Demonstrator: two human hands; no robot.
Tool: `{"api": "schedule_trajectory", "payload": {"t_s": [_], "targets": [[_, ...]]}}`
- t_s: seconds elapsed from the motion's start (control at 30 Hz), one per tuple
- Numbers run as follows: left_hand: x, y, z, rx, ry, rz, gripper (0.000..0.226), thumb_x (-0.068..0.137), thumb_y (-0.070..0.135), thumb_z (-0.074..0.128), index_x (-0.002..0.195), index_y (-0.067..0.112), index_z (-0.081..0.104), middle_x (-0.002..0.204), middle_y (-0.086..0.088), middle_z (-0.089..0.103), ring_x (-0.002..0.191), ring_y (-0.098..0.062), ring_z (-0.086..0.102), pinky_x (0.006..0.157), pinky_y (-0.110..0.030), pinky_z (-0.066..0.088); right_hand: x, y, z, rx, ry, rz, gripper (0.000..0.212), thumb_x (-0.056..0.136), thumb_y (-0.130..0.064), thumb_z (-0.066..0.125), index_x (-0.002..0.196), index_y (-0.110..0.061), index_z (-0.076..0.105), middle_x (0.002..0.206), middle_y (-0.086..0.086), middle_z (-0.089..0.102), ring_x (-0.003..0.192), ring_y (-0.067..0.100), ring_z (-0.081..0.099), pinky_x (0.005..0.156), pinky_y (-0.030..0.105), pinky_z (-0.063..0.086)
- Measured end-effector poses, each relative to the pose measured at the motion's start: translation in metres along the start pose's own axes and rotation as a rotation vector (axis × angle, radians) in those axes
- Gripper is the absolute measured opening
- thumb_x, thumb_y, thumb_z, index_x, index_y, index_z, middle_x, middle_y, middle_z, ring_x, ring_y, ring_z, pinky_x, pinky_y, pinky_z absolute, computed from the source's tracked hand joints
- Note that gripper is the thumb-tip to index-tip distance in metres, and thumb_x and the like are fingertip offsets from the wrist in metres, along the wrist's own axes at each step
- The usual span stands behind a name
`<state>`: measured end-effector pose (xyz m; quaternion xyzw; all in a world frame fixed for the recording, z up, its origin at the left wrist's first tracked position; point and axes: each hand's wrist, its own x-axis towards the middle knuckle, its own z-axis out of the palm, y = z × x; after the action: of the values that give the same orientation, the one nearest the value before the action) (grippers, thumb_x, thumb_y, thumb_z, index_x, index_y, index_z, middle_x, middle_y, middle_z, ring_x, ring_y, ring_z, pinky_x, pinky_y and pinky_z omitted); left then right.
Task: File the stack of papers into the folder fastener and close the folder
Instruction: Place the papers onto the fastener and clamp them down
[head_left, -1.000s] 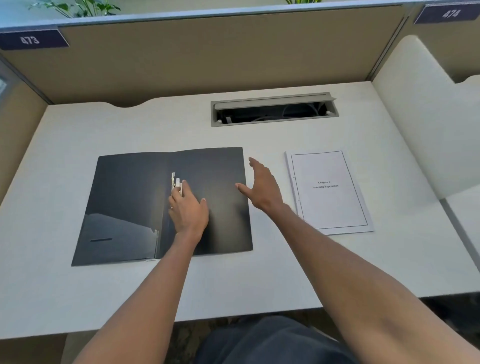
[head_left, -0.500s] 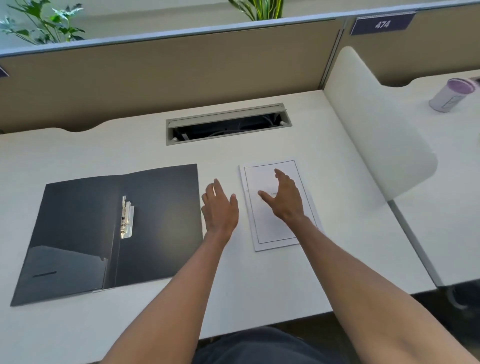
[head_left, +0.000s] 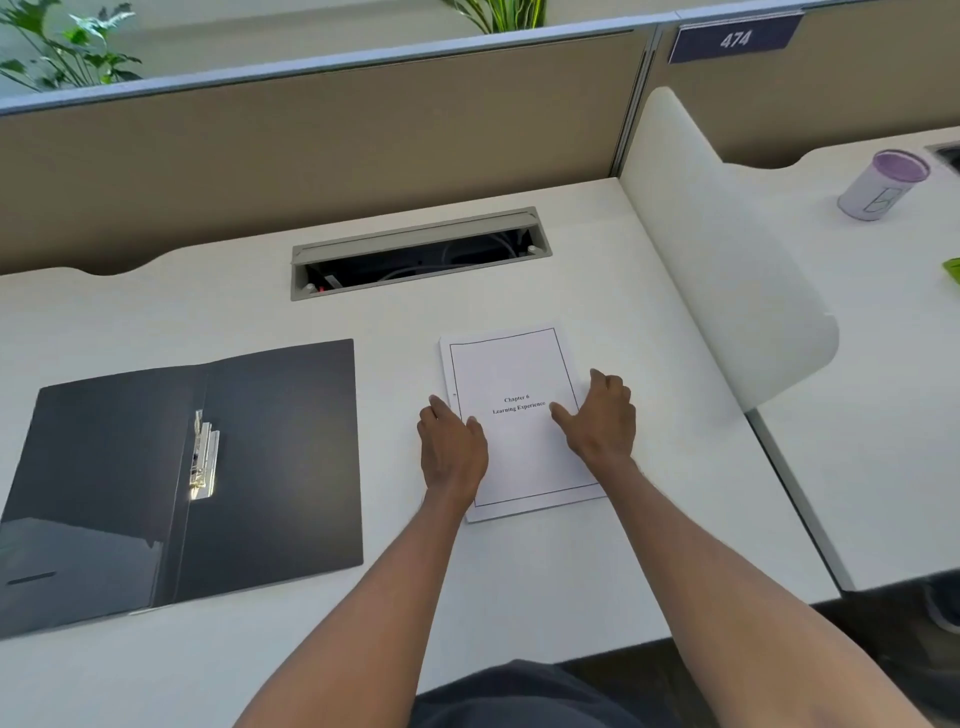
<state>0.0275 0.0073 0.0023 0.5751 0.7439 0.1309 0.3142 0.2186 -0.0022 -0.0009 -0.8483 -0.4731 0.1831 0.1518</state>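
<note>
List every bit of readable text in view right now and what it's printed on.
"Chapter 6 / Learning Experience": top sheet of the white stack of papers, lying flat on the desk.
"474": dark blue number plate on the beige partition.
Lavender cylindrical cup on the neighbouring desk: a line-drawn mark, too small to read.
Open dark grey folder: no text visible.

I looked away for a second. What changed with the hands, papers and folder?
Both hands left the folder and went right to the papers: the left hand now rests at their left edge, the right hand at their right edge. The folder stays open, fastener untouched; the papers still lie flat.
</note>
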Motion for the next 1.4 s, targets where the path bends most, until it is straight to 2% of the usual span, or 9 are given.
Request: {"api": "schedule_trajectory", "payload": {"t_s": [0.2,0.57,0.63,0.7,0.83,0.97,1.1,1.3,1.4], "targets": [[-0.002,0.006,0.018,0.010,0.039,-0.068,0.044,0.097,0.015,0.049,0.136,-0.003,0.041,0.134,-0.018,0.048,0.125,-0.033,0.045,0.087,-0.041,0.047,-0.004,0.003,0.005,0.044,-0.064,0.042,0.069,0.086,-0.043,0.073,0.136,-0.004,0.047,0.136,0.013,0.045,0.127,0.031,0.044,0.097,0.043,0.047],[0.015,0.021,0.008,-0.310,-0.028,-0.400,0.039,0.091,0.019,0.058,0.125,0.007,0.042,0.134,-0.016,0.049,0.123,-0.040,0.046,0.108,-0.053,0.041,-0.007,-0.002,0.014,-0.077,-0.095,0.007,0.060,0.086,-0.040,0.075,0.127,-0.004,0.050,0.130,0.012,0.043,0.120,0.028,0.045,0.091,0.037,0.050],[0.021,0.018,0.005,-0.375,-0.054,-0.424,0.042,0.086,0.021,0.057,0.123,0.003,0.047,0.133,-0.015,0.052,0.123,-0.041,0.050,0.104,-0.052,0.045,-0.007,-0.003,0.014,-0.103,-0.096,0.010,0.058,0.087,-0.041,0.074,0.125,-0.005,0.050,0.129,0.012,0.043,0.119,0.028,0.046,0.091,0.036,0.050],[0.025,0.013,0.003,-0.433,-0.088,-0.404,0.049,0.077,0.024,0.054,0.120,-0.001,0.055,0.133,-0.018,0.055,0.120,-0.041,0.054,0.088,-0.042,0.049,-0.006,-0.003,0.015,-0.127,-0.095,0.004,0.058,0.087,-0.042,0.073,0.126,-0.005,0.049,0.129,0.012,0.043,0.119,0.028,0.046,0.092,0.035,0.049],[0.027,0.000,-0.008,-0.580,-0.145,-0.343,0.033,0.079,0.015,0.050,0.110,0.013,0.060,0.118,-0.012,0.064,0.090,-0.026,0.054,0.068,-0.029,0.043,-0.005,-0.003,0.017,-0.141,-0.099,-0.006,0.063,0.089,-0.043,0.071,0.133,-0.005,0.046,0.132,0.012,0.042,0.122,0.027,0.045,0.094,0.035,0.048],[0.035,-0.019,-0.020,-0.694,-0.185,-0.339,0.021,0.083,0.000,0.057,0.097,0.011,0.069,0.106,-0.016,0.076,0.080,-0.031,0.070,0.074,-0.040,0.060,-0.005,-0.004,0.017,-0.159,-0.095,-0.010,0.067,0.089,-0.044,0.070,0.136,-0.004,0.044,0.133,0.013,0.041,0.122,0.028,0.045,0.095,0.035,0.049],[0.033,-0.025,-0.032,-0.784,-0.269,-0.347,0.010,0.093,-0.009,0.064,0.093,0.001,0.067,0.089,-0.016,0.073,0.074,-0.027,0.072,0.060,-0.029,0.063,-0.005,-0.003,0.018,-0.160,-0.097,-0.010,0.069,0.090,-0.044,0.070,0.139,-0.003,0.042,0.135,0.012,0.040,0.124,0.028,0.044,0.096,0.035,0.048],[0.032,-0.031,-0.033,-0.858,-0.299,-0.410,0.011,0.088,-0.012,0.070,0.097,-0.006,0.067,0.093,-0.022,0.073,0.076,-0.030,0.073,0.055,-0.032,0.063,-0.006,-0.002,0.018,-0.154,-0.084,-0.015,0.070,0.090,-0.045,0.069,0.140,-0.004,0.042,0.134,0.012,0.041,0.124,0.028,0.044,0.096,0.035,0.047],[0.035,-0.033,-0.030,-0.822,-0.262,-0.407,0.014,0.084,-0.015,0.073,0.094,-0.007,0.068,0.096,-0.026,0.075,0.075,-0.037,0.075,0.062,-0.041,0.065,-0.007,-0.001,0.017,-0.136,-0.087,-0.015,0.071,0.090,-0.045,0.069,0.141,-0.004,0.041,0.135,0.012,0.041,0.124,0.028,0.043,0.096,0.035,0.047]]}}
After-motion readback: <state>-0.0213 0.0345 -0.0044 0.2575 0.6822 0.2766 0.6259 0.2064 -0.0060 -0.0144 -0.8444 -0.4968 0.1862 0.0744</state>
